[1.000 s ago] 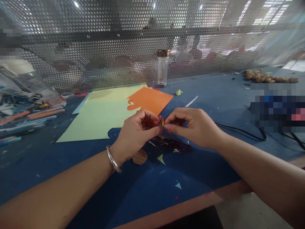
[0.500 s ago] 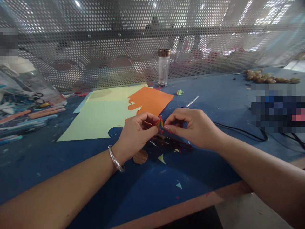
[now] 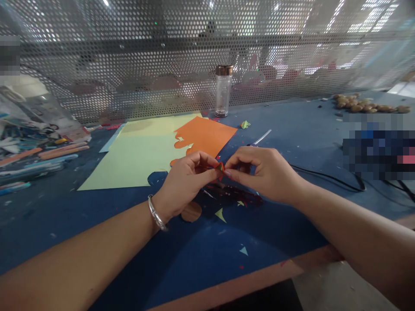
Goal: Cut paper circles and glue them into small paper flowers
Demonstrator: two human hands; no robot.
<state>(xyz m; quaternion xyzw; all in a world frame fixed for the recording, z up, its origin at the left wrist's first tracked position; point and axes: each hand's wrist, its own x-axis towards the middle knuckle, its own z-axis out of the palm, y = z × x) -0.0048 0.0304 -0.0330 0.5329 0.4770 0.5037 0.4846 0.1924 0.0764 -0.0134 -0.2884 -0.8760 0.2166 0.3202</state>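
Between my two hands is a small folded piece of orange and green paper (image 3: 221, 167), mostly covered by fingertips. My left hand (image 3: 191, 179), with a silver bangle on its wrist, pinches it from the left. From the right, my right hand (image 3: 259, 170) grips its other edge between thumb and forefinger. Behind them lies an orange sheet (image 3: 207, 134) with a cut, scalloped left side, on top of pale green paper (image 3: 139, 157). Below my left hand rests a round brown disc (image 3: 191, 212). Dark red see-through material (image 3: 243, 194) lies under my hands.
A clear bottle with a brown lid (image 3: 223, 93) stands by the perforated metal screen (image 3: 129, 65). Pens (image 3: 58, 153) and a large bottle (image 3: 42, 108) are at left. A small green-orange paper piece (image 3: 245, 125), a black cord (image 3: 327, 177) and brown beads (image 3: 366, 104) lie right.
Both hands keep their pinch. The left fingertips have shifted slightly right, closer to the right ones, and less of the folded paper shows between them.
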